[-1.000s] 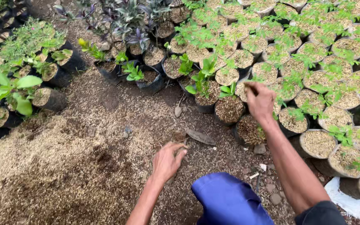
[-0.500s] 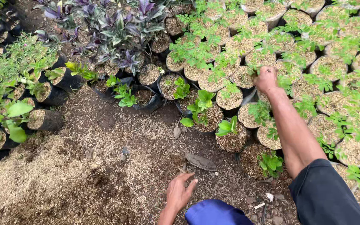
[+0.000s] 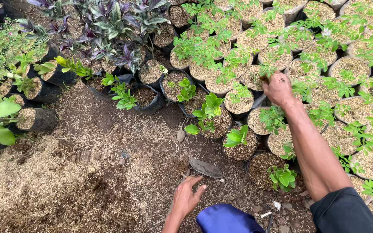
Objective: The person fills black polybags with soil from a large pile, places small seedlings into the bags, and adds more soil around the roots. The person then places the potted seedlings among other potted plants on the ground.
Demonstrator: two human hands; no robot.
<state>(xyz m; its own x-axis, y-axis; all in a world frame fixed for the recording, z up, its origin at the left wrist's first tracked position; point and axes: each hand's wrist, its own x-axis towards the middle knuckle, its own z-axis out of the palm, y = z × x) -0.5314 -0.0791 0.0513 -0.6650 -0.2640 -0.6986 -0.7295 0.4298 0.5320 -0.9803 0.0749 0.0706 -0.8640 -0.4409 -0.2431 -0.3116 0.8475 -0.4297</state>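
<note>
Right hand (image 3: 277, 88) is stretched out into the rows of black plastic nursery bags with small green seedlings (image 3: 255, 77), fingers curled on something I can't make out, while the left hand (image 3: 186, 198) rests spread open on the husk-strewn soil ground (image 3: 65, 181), holding nothing, so most bags look untouched.

Two hands are in view: the left hand (image 3: 186, 199) on the ground and the right hand (image 3: 277, 88) among the pots. One dry brown leaf (image 3: 206, 168) and one pale stone (image 3: 181, 136) lie on the bare ground (image 3: 87, 181), with one blue cloth-covered shape (image 3: 227, 220) at the bottom edge. The black seedling pots (image 3: 238, 103) and the purple-leaved plants (image 3: 117, 26) at the top edge are too many and too overlapped to count exactly.
</note>
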